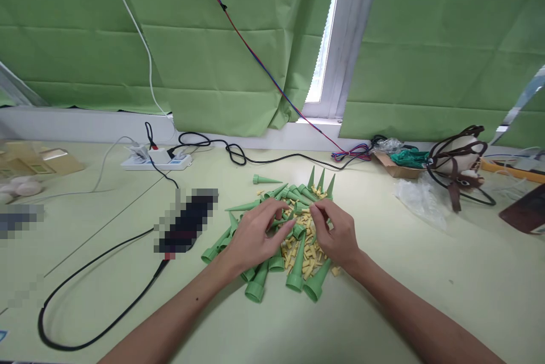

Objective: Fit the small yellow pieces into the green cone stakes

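My left hand is curled over a pile of hollow green plastic cones, thumb and fingers bent round one green cone; the fingers partly hide it. Just to the right, my right hand pinches thumb and forefinger together at what looks like a small yellow plastic piece, mostly covered by the fingertips. Many more small yellow pieces lie loose among the cones, between and under both hands. Several cones stand point up behind the right hand, and one lies apart at the back.
Left of the pile is a blurred dark device with a black cable. A white power strip lies near the wall. At the right are clear plastic wrap, a small cardboard box, a bag with dark straps and a dark reddish object.
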`<state>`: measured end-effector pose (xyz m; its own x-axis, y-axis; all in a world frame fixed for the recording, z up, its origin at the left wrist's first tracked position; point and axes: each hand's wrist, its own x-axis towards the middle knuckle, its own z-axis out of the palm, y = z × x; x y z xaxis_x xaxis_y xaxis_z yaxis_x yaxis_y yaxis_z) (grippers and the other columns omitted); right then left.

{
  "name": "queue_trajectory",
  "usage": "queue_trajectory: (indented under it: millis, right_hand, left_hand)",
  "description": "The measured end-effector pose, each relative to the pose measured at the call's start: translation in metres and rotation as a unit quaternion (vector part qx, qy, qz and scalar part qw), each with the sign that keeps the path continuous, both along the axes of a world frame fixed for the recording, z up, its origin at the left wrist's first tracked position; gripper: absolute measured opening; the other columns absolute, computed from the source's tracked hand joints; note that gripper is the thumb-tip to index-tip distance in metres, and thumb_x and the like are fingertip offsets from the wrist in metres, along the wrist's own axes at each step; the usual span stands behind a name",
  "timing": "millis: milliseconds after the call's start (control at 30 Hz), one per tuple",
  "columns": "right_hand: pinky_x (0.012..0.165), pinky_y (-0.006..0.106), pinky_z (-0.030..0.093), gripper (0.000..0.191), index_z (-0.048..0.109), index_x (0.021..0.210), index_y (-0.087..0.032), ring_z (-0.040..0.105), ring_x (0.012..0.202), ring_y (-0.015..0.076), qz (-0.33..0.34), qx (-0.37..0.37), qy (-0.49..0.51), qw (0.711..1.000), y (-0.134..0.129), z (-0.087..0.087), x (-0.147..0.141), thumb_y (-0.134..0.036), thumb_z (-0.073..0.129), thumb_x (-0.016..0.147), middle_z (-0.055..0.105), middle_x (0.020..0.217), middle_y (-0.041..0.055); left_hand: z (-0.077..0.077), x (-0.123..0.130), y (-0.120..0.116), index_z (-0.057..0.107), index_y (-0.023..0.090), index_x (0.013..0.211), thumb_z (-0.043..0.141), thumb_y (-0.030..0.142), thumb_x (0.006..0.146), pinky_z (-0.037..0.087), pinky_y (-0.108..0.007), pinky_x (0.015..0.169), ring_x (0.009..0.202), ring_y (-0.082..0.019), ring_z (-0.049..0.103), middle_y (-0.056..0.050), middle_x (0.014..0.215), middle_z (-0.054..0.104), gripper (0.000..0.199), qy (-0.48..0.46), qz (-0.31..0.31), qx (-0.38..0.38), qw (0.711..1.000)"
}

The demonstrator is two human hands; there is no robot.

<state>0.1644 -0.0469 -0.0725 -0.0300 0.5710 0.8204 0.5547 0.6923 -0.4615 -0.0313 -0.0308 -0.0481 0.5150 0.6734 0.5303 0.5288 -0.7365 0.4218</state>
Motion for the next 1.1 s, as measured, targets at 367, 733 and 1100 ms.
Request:
queue_trajectory:
  millis: [367, 733, 1100]
  right_hand:
    - [0.053, 0.026, 0.038, 0.016, 0.053, 0.083, -0.019, 0.045, 0.056, 0.0126, -0.007, -0.018, -0.01, 1.0, 0.001, 0.0, 0.001, -0.018, 0.046, 0.097, 0.052, 0.068, 0.0006]
    - [0.054, 0.028, 0.039, 0.016, 0.055, 0.085, -0.02, 0.05, 0.059, 0.0142, 0.024, -0.051, -0.045, 0.997, 0.002, -0.007, -0.001, -0.02, 0.045, 0.098, 0.056, 0.071, 0.0019]
    - [0.057, 0.028, 0.039, 0.016, 0.054, 0.086, -0.02, 0.05, 0.061, 0.0145, 0.059, -0.066, -0.082, 0.993, 0.003, -0.01, -0.002, -0.02, 0.044, 0.098, 0.055, 0.073, 0.0016]
  left_hand:
    - [-0.001, 0.003, 0.004, 0.054, 0.018, 0.082, 0.048, 0.028, 0.097, 0.033, -0.026, 0.055, 0.065, -0.015, 0.051, -0.001, 0.082, 0.054, 0.02, 0.109, -0.009, -0.03, 0.994]
    - [-0.001, 0.004, 0.007, 0.039, 0.02, 0.073, 0.045, 0.032, 0.099, 0.033, -0.026, 0.055, 0.061, -0.014, 0.043, 0.002, 0.069, 0.046, 0.03, -0.004, 0.027, -0.062, 0.998]
    - [0.0, 0.004, 0.006, 0.045, 0.019, 0.075, 0.046, 0.035, 0.099, 0.036, -0.024, 0.052, 0.062, -0.013, 0.046, 0.002, 0.068, 0.046, 0.029, -0.049, 0.029, -0.108, 0.992]
